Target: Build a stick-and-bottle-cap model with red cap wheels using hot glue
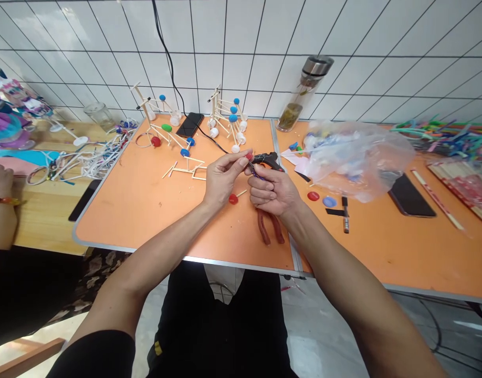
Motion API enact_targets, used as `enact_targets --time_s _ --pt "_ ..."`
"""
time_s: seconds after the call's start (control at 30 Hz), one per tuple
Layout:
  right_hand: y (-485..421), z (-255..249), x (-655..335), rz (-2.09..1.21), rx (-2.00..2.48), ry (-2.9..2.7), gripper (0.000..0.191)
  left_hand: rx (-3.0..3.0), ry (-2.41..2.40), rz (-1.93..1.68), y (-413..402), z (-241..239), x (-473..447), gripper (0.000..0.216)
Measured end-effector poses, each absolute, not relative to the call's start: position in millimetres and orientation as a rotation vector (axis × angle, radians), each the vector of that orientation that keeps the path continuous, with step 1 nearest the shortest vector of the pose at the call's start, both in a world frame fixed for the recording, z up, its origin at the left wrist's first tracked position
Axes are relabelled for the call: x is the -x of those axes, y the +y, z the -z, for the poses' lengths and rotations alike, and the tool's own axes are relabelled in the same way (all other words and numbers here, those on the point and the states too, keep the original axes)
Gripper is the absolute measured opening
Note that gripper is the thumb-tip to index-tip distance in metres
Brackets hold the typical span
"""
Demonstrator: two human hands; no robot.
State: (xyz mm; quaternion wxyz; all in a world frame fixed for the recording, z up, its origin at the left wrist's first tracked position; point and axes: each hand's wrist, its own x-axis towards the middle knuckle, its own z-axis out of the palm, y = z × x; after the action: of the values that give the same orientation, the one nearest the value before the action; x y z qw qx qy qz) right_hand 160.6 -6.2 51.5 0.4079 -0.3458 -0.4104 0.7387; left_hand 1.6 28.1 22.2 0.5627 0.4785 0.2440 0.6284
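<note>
Over the near middle of the orange tabletop (146, 215), with twelve o'clock taken at the tiled wall (209, 68) and six at the wearer, both bare hands are held close together. A small red cap (249, 156) is pinched between thumb and forefinger of the left hand (221, 181), at about one o'clock from that hand's middle. By the right hand (272, 191), its fingers curled into a loose fist, a slender dark tool (253, 169) is gripped; its exact kind cannot be made out. The tool's long axis is laid roughly from half past four to half past ten, its upper end aimed at the cap. From the right hand the cap is found between ten and eleven o'clock; the left is nearer, being in contact with it. Whether the cap is touched by the tool's tip cannot be told, the meeting point being partly covered by fingers.

At three o'clock from the cap, a black-and-orange glue gun (269, 157) is seen. Below the right hand, red-handled pliers (278, 230) are pointed grips-first toward six, their head hidden. At seven o'clock, a red disc (233, 199) is placed beside a short wooden stick (241, 193).
</note>
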Motion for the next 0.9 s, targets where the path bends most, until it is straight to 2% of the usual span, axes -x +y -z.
enact_targets --time_s 0.1,0.23,0.27,0.33,0.4,0.47,0.57,0.63,0.7,0.8,0.9 --pt "-6 -39 -158 -1.392 1.049 -1.288 0.041 -1.089 0.607 -1.490 29 -15 -4 0.041" --pt "-13 -28 -150 -0.333 1.552 -1.759 0.027 -1.030 0.730 -1.458 31 -4 -6 0.042" --pt "-16 -26 -148 -0.157 1.633 -1.853 0.026 -1.021 0.761 -1.445 31 -2 -6 0.042" --pt "-19 -25 -144 -0.015 1.711 -1.948 0.029 -1.008 0.793 -1.434 31 0 -6 0.042" --pt "-20 -26 -143 -0.087 1.684 -1.893 0.027 -1.006 0.781 -1.438 30 -1 -6 0.043" --pt "-18 -30 -145 -0.358 1.550 -1.720 0.024 -1.021 0.755 -1.448 29 -4 -6 0.044" --pt "-13 -41 -155 -1.121 1.233 -1.395 0.035 -1.070 0.715 -1.468 26 -9 -6 0.044" --pt "-9 -48 -163 -1.615 1.050 -1.189 0.035 -1.111 0.678 -1.489 24 -13 -6 0.043" --pt "-6 -53 -167 -1.877 0.937 -1.057 0.031 -1.138 0.644 -1.507 24 -16 -6 0.041" --pt "-4 -52 -164 -1.861 0.889 -1.008 0.032 -1.149 0.655 -1.513 27 -15 -6 0.040" --pt "-4 -44 -155 -1.614 0.911 -1.065 0.046 -1.175 0.713 -1.524 32 -10 -5 0.036"
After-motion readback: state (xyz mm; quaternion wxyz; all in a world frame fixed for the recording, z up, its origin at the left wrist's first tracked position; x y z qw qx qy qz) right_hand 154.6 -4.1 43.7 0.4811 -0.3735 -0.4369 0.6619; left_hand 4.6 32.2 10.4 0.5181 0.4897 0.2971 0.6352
